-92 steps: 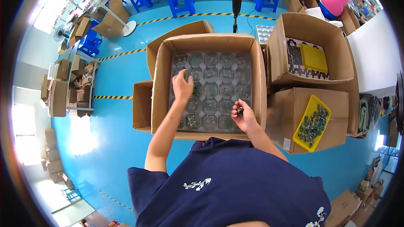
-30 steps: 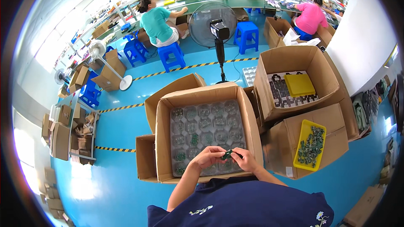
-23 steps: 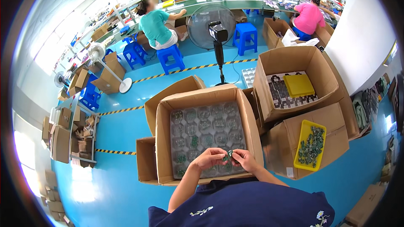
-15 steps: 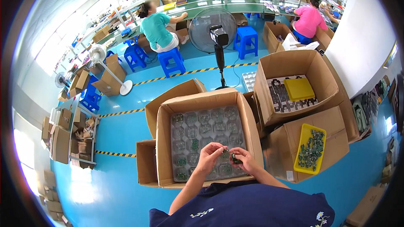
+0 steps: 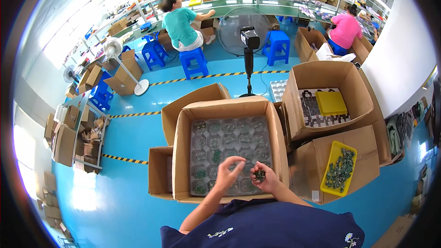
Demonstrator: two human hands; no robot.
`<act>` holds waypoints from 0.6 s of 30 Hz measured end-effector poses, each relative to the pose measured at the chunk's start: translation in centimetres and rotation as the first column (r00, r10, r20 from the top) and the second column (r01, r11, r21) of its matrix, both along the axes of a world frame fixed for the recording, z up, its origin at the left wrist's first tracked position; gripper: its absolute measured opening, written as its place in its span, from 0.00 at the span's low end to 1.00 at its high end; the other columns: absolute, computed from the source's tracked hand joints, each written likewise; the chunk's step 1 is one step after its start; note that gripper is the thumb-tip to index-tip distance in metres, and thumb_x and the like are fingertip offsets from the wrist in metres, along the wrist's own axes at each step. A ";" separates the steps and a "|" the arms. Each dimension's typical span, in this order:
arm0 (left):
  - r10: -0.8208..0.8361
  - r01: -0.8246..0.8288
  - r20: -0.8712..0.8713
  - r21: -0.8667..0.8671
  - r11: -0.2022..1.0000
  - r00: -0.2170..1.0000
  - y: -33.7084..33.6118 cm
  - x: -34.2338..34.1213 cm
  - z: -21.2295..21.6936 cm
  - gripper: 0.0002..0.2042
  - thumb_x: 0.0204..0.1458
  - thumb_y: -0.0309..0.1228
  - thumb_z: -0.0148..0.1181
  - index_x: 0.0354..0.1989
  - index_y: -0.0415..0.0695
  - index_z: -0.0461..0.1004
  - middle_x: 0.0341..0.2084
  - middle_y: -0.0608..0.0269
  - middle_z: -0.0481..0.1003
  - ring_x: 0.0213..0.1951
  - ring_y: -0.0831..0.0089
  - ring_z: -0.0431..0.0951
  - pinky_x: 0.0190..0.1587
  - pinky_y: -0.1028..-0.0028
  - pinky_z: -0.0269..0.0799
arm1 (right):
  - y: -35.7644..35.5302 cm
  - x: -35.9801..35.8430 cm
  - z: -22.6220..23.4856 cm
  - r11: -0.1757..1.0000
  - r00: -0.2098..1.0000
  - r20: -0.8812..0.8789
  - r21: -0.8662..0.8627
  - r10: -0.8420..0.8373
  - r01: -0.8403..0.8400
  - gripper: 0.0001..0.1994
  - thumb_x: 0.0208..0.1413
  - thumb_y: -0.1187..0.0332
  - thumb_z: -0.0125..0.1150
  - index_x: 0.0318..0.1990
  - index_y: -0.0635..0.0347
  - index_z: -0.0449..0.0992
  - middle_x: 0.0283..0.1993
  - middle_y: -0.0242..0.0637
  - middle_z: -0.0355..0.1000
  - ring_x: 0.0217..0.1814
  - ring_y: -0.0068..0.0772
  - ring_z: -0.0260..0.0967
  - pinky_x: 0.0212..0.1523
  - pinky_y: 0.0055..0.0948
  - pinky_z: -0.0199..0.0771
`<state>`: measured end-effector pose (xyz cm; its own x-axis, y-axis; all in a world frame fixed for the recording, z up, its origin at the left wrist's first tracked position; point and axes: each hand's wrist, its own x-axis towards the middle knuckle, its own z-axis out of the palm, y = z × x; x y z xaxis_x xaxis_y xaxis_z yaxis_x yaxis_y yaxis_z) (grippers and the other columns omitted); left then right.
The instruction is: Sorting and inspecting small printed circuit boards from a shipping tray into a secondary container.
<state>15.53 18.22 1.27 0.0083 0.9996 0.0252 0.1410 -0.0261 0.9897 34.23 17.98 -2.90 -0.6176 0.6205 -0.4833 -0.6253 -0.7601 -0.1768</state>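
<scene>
My left hand [image 5: 226, 174] hovers over the near part of a clear plastic compartment tray [image 5: 200, 186], thumb and forefinger curved with a gap and no part visible between them; motion blurs it slightly. Just to its right, my right hand [image 5: 270, 181] is closed round a small clump of dark green circuit boards [image 5: 260, 175]. How many boards it grips is hidden by the fingers. The tray lies inside a large open cardboard box [image 5: 285, 165]. Green boards [image 5: 200, 173] fill some of its round cups; the others look greyish and hard to make out.
At right, a yellow tray [image 5: 325, 181] heaped with green parts sits on a cardboard box [image 5: 367, 160]. Behind it, an open carton [image 5: 294, 96] holds a yellow tray [image 5: 331, 104]. Beyond stand a black fan [image 5: 249, 39], blue stools [image 5: 193, 63] and two seated people at a green bench.
My left hand has drawn back left from my right hand, its fingers parting. My right hand has turned, showing more of the boards in it. The whole view has shifted slightly.
</scene>
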 end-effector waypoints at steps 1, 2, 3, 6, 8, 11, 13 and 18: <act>0.014 -0.015 -0.024 -0.082 0.997 1.000 1.1 -1.5 -2.1 0.09 0.50 0.30 0.59 0.37 0.40 0.78 0.32 0.61 0.78 0.39 0.74 0.76 0.46 0.73 0.68 | 0.0 0.0 -0.1 1.000 1.000 0.005 0.000 0.003 -0.003 0.15 0.61 0.56 0.50 0.26 0.54 0.68 0.31 0.30 0.67 0.29 0.27 0.64 0.23 0.23 0.63; 0.057 -0.062 -0.106 -0.042 0.997 0.993 2.2 -3.1 -3.9 0.10 0.50 0.32 0.60 0.37 0.41 0.78 0.31 0.60 0.78 0.38 0.74 0.76 0.44 0.75 0.68 | -0.1 0.1 -0.5 0.999 0.993 0.115 0.038 0.003 -0.007 0.14 0.61 0.57 0.51 0.27 0.54 0.68 0.31 0.30 0.68 0.29 0.27 0.64 0.23 0.23 0.63; 0.106 -0.116 -0.239 -0.028 0.993 0.965 3.6 -4.7 -4.8 0.11 0.48 0.32 0.62 0.38 0.41 0.78 0.33 0.58 0.79 0.39 0.70 0.77 0.45 0.74 0.69 | -0.2 0.3 -0.8 0.997 0.975 0.224 0.074 -0.007 -0.010 0.13 0.60 0.58 0.51 0.27 0.54 0.68 0.31 0.31 0.68 0.29 0.28 0.64 0.23 0.23 0.63; 0.294 -0.247 -0.564 0.160 0.956 0.772 7.5 -10.7 -11.1 0.25 0.47 0.30 0.61 0.53 0.35 0.66 0.49 0.43 0.70 0.53 0.50 0.69 0.57 0.62 0.63 | -0.8 0.0 -0.8 0.998 0.971 0.238 0.060 -0.023 0.009 0.12 0.60 0.59 0.52 0.27 0.54 0.68 0.31 0.32 0.68 0.29 0.27 0.64 0.23 0.23 0.63; 0.291 -0.330 -0.694 0.081 0.941 0.659 9.9 -12.2 -12.7 0.28 0.46 0.31 0.62 0.56 0.35 0.62 0.52 0.41 0.66 0.54 0.46 0.65 0.59 0.60 0.59 | -1.3 0.1 -1.4 0.999 0.965 0.259 0.034 -0.043 0.036 0.12 0.60 0.59 0.52 0.27 0.54 0.69 0.31 0.32 0.68 0.29 0.27 0.64 0.23 0.23 0.63; 0.312 -0.242 -0.762 0.208 0.948 0.567 11.1 -13.2 -15.1 0.27 0.47 0.33 0.60 0.55 0.36 0.62 0.52 0.42 0.65 0.53 0.45 0.65 0.57 0.58 0.60 | -1.0 0.1 -1.9 0.996 0.955 0.286 0.001 -0.082 0.086 0.11 0.59 0.60 0.52 0.28 0.54 0.69 0.31 0.32 0.68 0.29 0.27 0.65 0.23 0.23 0.63; 0.286 -0.201 -0.790 0.209 0.957 0.543 11.5 -12.6 -14.6 0.25 0.49 0.34 0.59 0.54 0.36 0.64 0.51 0.42 0.66 0.52 0.46 0.66 0.55 0.57 0.62 | -0.7 0.6 -2.1 0.991 0.940 0.319 -0.011 -0.121 0.131 0.11 0.59 0.60 0.52 0.28 0.54 0.69 0.31 0.31 0.68 0.29 0.27 0.64 0.22 0.23 0.62; 0.497 -0.324 -0.616 0.379 0.867 0.610 11.6 -13.2 -10.4 0.17 0.52 0.30 0.55 0.49 0.35 0.68 0.45 0.43 0.71 0.49 0.47 0.70 0.52 0.61 0.66 | -0.3 1.4 -0.4 0.970 0.911 0.340 0.017 -0.233 0.242 0.11 0.59 0.60 0.53 0.28 0.54 0.68 0.30 0.31 0.68 0.27 0.27 0.64 0.21 0.22 0.62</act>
